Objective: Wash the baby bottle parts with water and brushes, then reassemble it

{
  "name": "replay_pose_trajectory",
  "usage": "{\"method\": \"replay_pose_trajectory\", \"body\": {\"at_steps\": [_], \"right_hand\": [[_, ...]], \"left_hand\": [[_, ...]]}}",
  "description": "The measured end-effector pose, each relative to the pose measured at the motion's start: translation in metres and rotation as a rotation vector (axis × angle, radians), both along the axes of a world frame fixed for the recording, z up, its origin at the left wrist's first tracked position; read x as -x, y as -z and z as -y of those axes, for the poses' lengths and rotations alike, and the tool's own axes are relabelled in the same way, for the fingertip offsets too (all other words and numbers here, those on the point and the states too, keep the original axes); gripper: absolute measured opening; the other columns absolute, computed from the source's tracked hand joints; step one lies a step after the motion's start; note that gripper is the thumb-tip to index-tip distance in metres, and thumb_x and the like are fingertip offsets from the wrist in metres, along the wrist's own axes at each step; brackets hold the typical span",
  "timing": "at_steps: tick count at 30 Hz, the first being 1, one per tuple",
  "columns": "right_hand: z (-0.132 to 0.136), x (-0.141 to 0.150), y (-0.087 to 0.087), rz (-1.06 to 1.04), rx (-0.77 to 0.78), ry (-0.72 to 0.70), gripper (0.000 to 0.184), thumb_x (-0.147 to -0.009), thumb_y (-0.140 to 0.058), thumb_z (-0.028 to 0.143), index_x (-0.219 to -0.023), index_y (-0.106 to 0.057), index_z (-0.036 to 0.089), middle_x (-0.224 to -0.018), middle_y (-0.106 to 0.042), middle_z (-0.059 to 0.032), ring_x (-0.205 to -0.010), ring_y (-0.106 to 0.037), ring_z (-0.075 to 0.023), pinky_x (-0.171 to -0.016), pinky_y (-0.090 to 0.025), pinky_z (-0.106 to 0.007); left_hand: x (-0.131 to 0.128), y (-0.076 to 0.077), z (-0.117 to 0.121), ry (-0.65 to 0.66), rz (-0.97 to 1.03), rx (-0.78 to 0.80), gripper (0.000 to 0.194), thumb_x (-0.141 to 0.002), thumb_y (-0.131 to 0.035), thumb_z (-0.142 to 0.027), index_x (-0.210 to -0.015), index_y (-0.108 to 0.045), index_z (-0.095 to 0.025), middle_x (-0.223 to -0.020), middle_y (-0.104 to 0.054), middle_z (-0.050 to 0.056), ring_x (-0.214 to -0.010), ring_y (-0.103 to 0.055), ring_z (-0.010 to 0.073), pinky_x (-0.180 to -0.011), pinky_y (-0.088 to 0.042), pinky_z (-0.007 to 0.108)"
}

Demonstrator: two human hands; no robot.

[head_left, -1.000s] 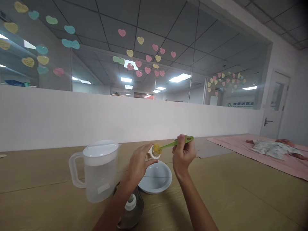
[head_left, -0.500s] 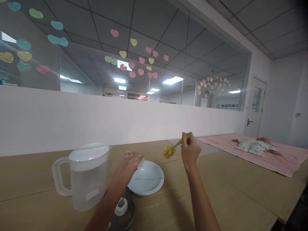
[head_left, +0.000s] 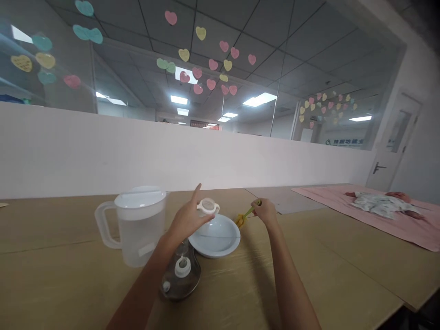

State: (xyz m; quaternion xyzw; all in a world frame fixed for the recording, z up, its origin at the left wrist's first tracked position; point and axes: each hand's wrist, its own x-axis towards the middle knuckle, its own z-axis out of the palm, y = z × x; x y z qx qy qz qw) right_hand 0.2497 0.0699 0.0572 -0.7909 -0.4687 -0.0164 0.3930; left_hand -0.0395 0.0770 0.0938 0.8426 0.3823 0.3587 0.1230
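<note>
Two-handled feeding bottle (head_left: 207, 211) is being gripped in the left hand (head_left: 187, 220), by the white bowl (head_left: 216, 243)'s far rim. Green-handled sponge brush (head_left: 246, 214) is being clamped in the right hand (head_left: 266, 212), right of the bowl. Hands are being held apart.

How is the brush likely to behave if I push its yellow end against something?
The brush is probably light, since the right hand alone holds it up. Its thin green handle looks straight, so it may be fairly stiff. The yellow head looks sponge-like and would likely squash, though blur hides its texture.
</note>
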Motion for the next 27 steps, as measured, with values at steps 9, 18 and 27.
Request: {"method": "replay_pose_trajectory", "body": {"at_steps": [9,18,27], "right_hand": [[-0.001,-0.021,0.028,-0.121,0.517,-0.218,0.02,-0.057,-0.059,0.009,-0.076,-0.066,0.012,-0.057,-0.062,-0.0012,-0.048,-0.055,-0.0097,-0.048,-0.042,-0.018],[-0.017,-0.015,0.063,-0.16,0.884,-0.293,0.014,-0.044,-0.066,0.005,-0.054,-0.059,0.012,-0.046,-0.056,0.0001,-0.052,-0.059,-0.0146,-0.05,-0.047,-0.022],[-0.009,-0.011,0.041,-0.093,0.695,-0.334,0.033,-0.059,-0.065,0.017,-0.092,-0.06,0.013,-0.065,-0.062,-0.0037,-0.058,-0.059,-0.0139,-0.051,-0.045,-0.022]], "left_hand": [[-0.012,-0.011,0.052,0.345,-0.293,0.217,0.089,-0.06,-0.066,-0.038,-0.139,-0.026,-0.026,-0.113,-0.059,0.007,-0.1,-0.055,0.0258,-0.079,-0.043,0.03],[-0.028,0.013,0.061,0.44,-0.705,0.266,0.088,-0.052,-0.067,-0.027,-0.134,-0.035,-0.025,-0.094,-0.066,0.006,-0.086,-0.06,0.0269,-0.065,-0.045,0.029],[0.015,-0.013,0.03,0.391,-0.415,0.402,0.072,-0.054,-0.069,-0.04,-0.121,-0.05,-0.023,-0.118,-0.057,0.007,-0.102,-0.055,0.0239,-0.078,-0.042,0.025]]}}
